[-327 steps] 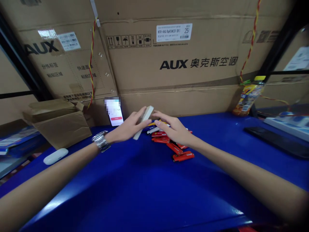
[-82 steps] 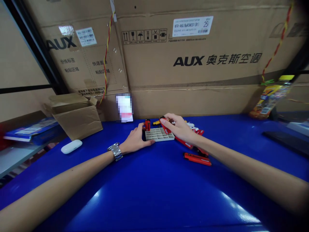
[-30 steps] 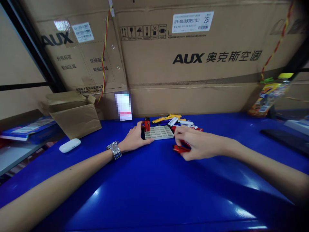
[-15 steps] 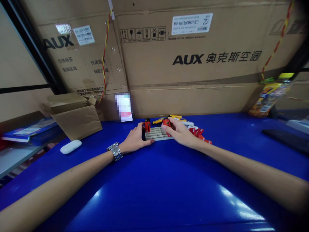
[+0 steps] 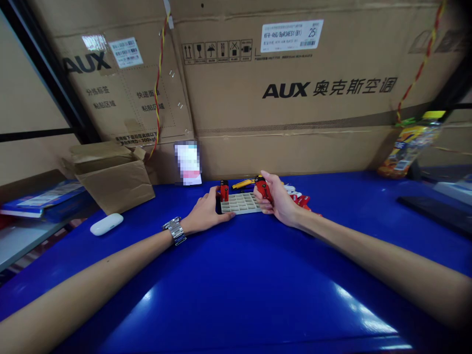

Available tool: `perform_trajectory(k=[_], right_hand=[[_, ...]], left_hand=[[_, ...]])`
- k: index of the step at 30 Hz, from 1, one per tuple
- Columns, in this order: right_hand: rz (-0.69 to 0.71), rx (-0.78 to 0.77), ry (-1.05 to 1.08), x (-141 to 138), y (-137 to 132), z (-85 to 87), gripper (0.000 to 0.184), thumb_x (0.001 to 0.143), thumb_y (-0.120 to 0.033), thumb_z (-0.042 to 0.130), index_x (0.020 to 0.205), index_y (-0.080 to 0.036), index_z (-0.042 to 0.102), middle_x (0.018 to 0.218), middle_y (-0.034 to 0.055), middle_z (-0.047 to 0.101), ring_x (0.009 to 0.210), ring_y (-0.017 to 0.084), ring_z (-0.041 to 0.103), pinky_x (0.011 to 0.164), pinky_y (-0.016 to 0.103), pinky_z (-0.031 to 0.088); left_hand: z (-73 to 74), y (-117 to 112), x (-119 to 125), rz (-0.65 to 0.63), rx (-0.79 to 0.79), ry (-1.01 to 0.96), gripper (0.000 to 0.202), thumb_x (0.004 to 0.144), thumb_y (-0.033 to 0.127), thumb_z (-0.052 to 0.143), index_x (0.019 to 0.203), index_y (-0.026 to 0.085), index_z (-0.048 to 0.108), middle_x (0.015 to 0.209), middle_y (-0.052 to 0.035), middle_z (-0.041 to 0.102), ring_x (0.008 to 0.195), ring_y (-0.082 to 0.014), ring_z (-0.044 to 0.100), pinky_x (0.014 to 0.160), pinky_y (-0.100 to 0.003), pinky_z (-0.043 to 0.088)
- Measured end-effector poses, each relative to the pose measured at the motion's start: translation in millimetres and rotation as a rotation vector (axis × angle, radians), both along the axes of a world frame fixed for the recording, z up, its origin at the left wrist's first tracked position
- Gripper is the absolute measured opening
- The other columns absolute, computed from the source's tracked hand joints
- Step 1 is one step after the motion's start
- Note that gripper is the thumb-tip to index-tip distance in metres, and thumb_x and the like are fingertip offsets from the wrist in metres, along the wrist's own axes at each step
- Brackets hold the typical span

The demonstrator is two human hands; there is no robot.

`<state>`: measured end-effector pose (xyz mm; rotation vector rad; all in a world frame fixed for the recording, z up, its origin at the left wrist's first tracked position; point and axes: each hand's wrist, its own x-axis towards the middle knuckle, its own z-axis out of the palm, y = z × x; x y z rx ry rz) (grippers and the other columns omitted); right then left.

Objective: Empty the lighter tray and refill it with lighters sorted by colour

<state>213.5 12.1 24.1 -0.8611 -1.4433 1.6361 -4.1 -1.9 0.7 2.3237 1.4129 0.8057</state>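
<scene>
A pale tray divided into small square compartments lies on the blue tabletop. My left hand grips its left end, thumb along the front edge and fingers round the far side. One small red piece with a black top stands upright at the tray's left end, close to my left fingertips. My right hand is closed round a similar red-and-black piece above the tray's right end, thumb pointing up. Behind that hand lie several red pieces, partly hidden, and a yellow tool.
Large cardboard boxes wall off the back. A small open carton, a white rounded case and a lit phone sit to the left. On the right are a drink bottle and a flat black object.
My right hand has turned palm-inward and lifted its thumb, shifting the red-and-black piece slightly to the right and up. The left hand keeps its grip on the tray.
</scene>
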Motion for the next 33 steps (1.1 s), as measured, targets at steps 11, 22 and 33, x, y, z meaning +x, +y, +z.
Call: perform_trajectory(k=[11,22,33], right_hand=[[0.064,-0.005,0.068,-2,-2,2.1,0.041,0.083,-0.054,0.032,0.056,-0.023,0.034,0.047,-0.0052,0.027,0.043,0.011,0.022,0.043,0.027,0.020],[0.089,-0.049,0.099,-5,-10,7.0,0.025,0.084,-0.041,0.030,0.071,-0.022,0.037,0.058,-0.0036,0.033,0.050,0.012,0.026,0.048,0.027,0.024],[0.169,-0.094,0.175,-8,-23,12.7,0.025,0.088,-0.043,0.038,0.077,-0.020,0.041,0.065,-0.0029,0.037,0.055,0.011,0.029,0.050,0.025,0.022]], left_hand=[[-1.9,1,-1,0.014,0.001,0.009,0.082,0.070,0.058,0.064,0.131,0.014,0.034,0.118,-0.0189,0.057,0.110,-0.0349,0.054,0.091,-0.052,0.042],[0.0,1,1,0.021,-0.005,0.024,0.074,0.071,0.056,0.064,0.127,0.016,0.036,0.114,-0.0164,0.058,0.110,-0.0342,0.055,0.090,-0.052,0.043],[0.8,1,0,0.049,-0.020,0.041,0.077,0.071,0.057,0.064,0.130,0.019,0.032,0.117,-0.0149,0.058,0.107,-0.0350,0.055,0.089,-0.052,0.043]])
